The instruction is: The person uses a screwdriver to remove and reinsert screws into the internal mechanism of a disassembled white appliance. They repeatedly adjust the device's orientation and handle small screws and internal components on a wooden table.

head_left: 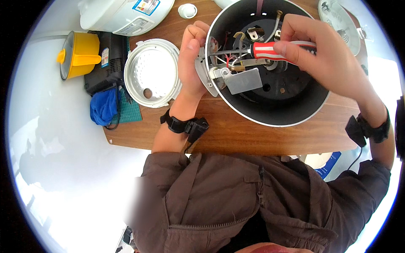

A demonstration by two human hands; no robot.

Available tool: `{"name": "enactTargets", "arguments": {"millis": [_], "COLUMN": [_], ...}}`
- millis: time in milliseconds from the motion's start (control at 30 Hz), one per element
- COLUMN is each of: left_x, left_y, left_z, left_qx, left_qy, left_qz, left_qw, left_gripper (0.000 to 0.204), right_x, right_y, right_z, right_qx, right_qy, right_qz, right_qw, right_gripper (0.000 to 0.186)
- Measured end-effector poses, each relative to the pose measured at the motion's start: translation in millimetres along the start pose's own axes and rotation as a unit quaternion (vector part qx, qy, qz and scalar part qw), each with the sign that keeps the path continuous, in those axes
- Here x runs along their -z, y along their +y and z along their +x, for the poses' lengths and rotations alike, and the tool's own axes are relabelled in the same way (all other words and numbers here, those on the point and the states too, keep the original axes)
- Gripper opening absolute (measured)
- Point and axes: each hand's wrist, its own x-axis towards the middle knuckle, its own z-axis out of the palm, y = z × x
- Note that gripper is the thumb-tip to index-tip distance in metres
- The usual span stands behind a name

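Observation:
An open rice cooker body (pixel 270 109), dark inside with a pale rim, rests on the wooden table before me. Wires and metal brackets show in it, along with a grey metal plate (pixel 245 81) near its left wall. My right hand (pixel 310 52) reaches over the far right rim, closed around a red and black screwdriver (pixel 265 50). The screwdriver's shaft points left to the inner wall, among the wires; its tip's contact is hard to make out. Outside that wall, my left hand (pixel 192 63) grips a grey panel (pixel 206 74) on the cooker's side, fingers partly hidden.
Left of the cooker lies a round white inner lid (pixel 154 74). Farther left are a white appliance (pixel 126 17), a yellow pot (pixel 80 55), a black box (pixel 107 69), a blue cloth (pixel 103 107) and a green mat (pixel 130 107). A clear lid (pixel 341 27) stands far right.

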Motion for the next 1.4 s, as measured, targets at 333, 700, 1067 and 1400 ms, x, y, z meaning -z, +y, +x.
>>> {"name": "enactTargets", "arguments": {"millis": [333,700,1067,1400], "left_x": [7,8,9,3], "left_y": [-1,-4,-5,-5], "left_z": [-3,-2,-1,-2], "left_qx": [-0.012,0.003,0.002,0.002], "left_qy": [0.014,-0.002,0.001,0.006], "left_qz": [-0.002,-0.029,-0.017,-0.123], "left_qw": [1.000,1.000,1.000,0.992], "left_gripper": [0.024,0.029,0.029,0.025], "right_x": [28,9,3,5], "right_y": [-50,-16,-34,-23], "right_z": [1,7,3,-6], "right_qx": [0.011,0.249,-0.051,0.256], "right_qy": [-0.054,0.011,0.042,0.085], "right_qz": [-0.107,-0.140,0.005,-0.214], "right_qw": [0.993,0.958,0.998,0.939], "right_gripper": [0.038,0.023,0.030,0.046]}}
